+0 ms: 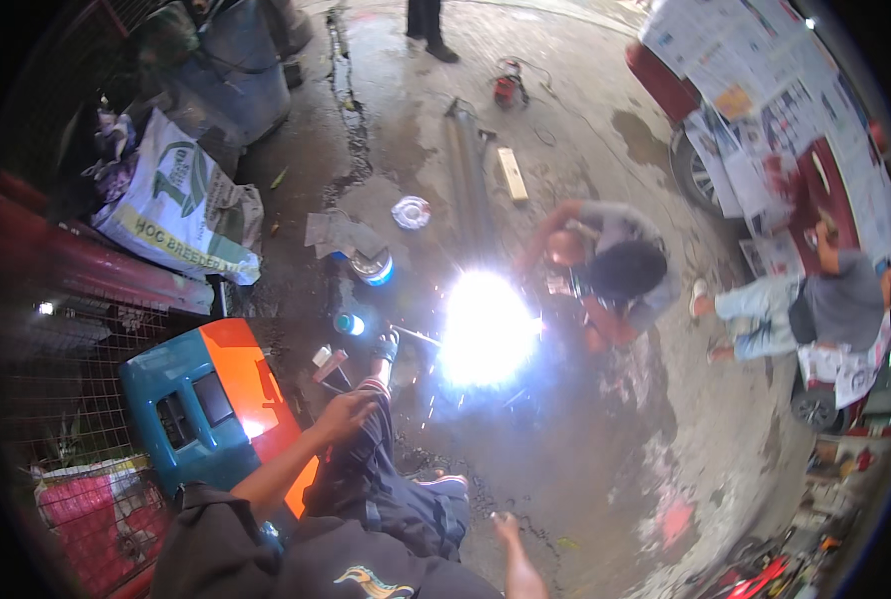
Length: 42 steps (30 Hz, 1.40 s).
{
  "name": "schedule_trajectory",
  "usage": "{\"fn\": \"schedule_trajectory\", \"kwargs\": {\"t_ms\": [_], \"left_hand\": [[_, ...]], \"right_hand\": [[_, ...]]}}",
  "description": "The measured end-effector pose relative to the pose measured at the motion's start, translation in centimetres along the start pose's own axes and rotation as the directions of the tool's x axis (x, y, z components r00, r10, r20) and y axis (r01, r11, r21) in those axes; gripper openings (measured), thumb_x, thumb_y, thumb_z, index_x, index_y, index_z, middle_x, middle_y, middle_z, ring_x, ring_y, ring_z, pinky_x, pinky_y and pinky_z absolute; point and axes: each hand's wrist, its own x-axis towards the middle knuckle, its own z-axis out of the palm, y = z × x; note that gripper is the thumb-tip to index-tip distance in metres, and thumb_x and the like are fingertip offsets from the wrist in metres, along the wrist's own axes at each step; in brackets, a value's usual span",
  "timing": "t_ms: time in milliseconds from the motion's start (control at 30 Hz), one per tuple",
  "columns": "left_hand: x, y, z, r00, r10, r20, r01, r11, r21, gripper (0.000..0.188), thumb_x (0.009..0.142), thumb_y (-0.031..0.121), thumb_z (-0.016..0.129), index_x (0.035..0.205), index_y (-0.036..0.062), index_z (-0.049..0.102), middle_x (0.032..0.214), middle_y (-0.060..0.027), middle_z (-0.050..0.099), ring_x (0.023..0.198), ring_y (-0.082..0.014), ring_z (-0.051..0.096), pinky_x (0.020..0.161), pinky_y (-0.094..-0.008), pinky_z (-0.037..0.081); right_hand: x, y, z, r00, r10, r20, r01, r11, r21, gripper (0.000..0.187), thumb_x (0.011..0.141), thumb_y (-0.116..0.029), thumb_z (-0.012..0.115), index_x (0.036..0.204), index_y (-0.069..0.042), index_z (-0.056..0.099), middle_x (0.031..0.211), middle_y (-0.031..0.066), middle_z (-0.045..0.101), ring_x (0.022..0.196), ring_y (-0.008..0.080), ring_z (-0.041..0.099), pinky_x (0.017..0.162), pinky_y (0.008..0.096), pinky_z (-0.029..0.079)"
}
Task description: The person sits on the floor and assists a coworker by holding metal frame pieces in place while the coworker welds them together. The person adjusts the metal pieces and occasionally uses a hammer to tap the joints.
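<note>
My left hand (344, 414) lies over the knee of my dark trousers (361, 469), its fingers resting on the cloth. Low in the view, my right hand (506, 523) hangs above the wet concrete with its fingers curled in. Something small and pale may be at its fingertips, too small to make out. Ahead of me a white welding glare (487, 329) throws sparks and hides whatever lies under it. A crouching co-worker (620, 265) leans toward it from the right, one arm reaching to its edge. A thin rod (416, 336) runs into the glare from the left.
A blue-and-orange panel (188, 399) stands at my left, near a wire fence. Cans (374, 268), a roll of tape (411, 212) and a steel tube (465, 165) lie ahead. Another person (835, 304) stands beside a paper-covered red car (825, 190). Tools (765, 579) lie at lower right.
</note>
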Motion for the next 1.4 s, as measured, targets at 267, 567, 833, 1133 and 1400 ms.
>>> {"fn": "schedule_trajectory", "kwargs": {"t_ms": [267, 567, 833, 1133, 1400], "left_hand": [[-6.5, -19.3, -15.0, 0.684, -0.721, -0.108, 0.722, 0.691, -0.039, 0.037, 0.096, 0.036, 0.063, 0.083, 0.0019, 0.068, 0.073, -0.0104, 0.067, 0.068, -0.0212, 0.067, 0.061, -0.0379, 0.053], [9.6, -19.8, -26.7, 0.693, -0.65, -0.312, 0.441, 0.725, -0.529, 0.035, 0.098, 0.033, 0.062, 0.096, 0.0005, 0.073, 0.08, -0.0039, 0.07, 0.068, -0.0136, 0.065, 0.064, -0.032, 0.052], [26.0, -10.0, -27.7, 0.878, -0.459, -0.139, 0.333, 0.792, -0.511, 0.046, 0.099, 0.035, 0.062, 0.123, -0.0032, 0.068, 0.114, -0.0151, 0.074, 0.106, -0.0202, 0.069, 0.091, -0.0333, 0.052], [44.9, -8.7, -33.5, 0.881, -0.425, -0.206, 0.334, 0.869, -0.365, 0.041, 0.102, 0.033, 0.063, 0.12, -0.0037, 0.069, 0.095, -0.0038, 0.072, 0.081, -0.0105, 0.064, 0.07, -0.0254, 0.049], [62.8, -13.1, -36.4, 0.822, -0.553, -0.137, 0.498, 0.814, -0.299, 0.045, 0.101, 0.034, 0.061, 0.122, -0.0049, 0.068, 0.098, -0.0147, 0.076, 0.089, -0.0201, 0.072, 0.081, -0.0341, 0.055]], "right_hand": [[-6.7, -14.9, -2.3, 0.966, 0.231, 0.116, -0.257, 0.906, 0.336, 0.041, 0.095, -0.03, 0.069, 0.12, 0.002, 0.067, 0.095, 0.0132, 0.073, 0.083, 0.0205, 0.07, 0.068, 0.0362, 0.056], [-1.3, -31.4, -3.6, 0.994, -0.1, -0.036, 0.106, 0.956, 0.275, 0.043, 0.09, -0.034, 0.072, 0.113, 0.003, 0.072, 0.103, 0.0137, 0.077, 0.092, 0.0237, 0.072, 0.083, 0.0349, 0.055], [7.3, -43.9, -7.7, 0.988, -0.147, -0.054, 0.155, 0.961, 0.23, 0.044, 0.09, -0.035, 0.071, 0.115, 0.001, 0.071, 0.102, 0.0194, 0.076, 0.097, 0.0276, 0.073, 0.085, 0.0373, 0.055], [22.1, -61.7, -12.0, 0.959, -0.254, 0.124, 0.256, 0.967, -0.001, 0.043, 0.09, -0.03, 0.068, 0.123, -0.002, 0.067, 0.113, 0.0235, 0.072, 0.107, 0.038, 0.07, 0.091, 0.0446, 0.053], [38.5, -89.1, -28.9, 0.99, -0.053, 0.128, 0.04, 0.994, 0.1, 0.047, 0.097, -0.035, 0.064, 0.124, 0.004, 0.062, 0.097, 0.0168, 0.073, 0.086, 0.0258, 0.07, 0.078, 0.0371, 0.054]]}}
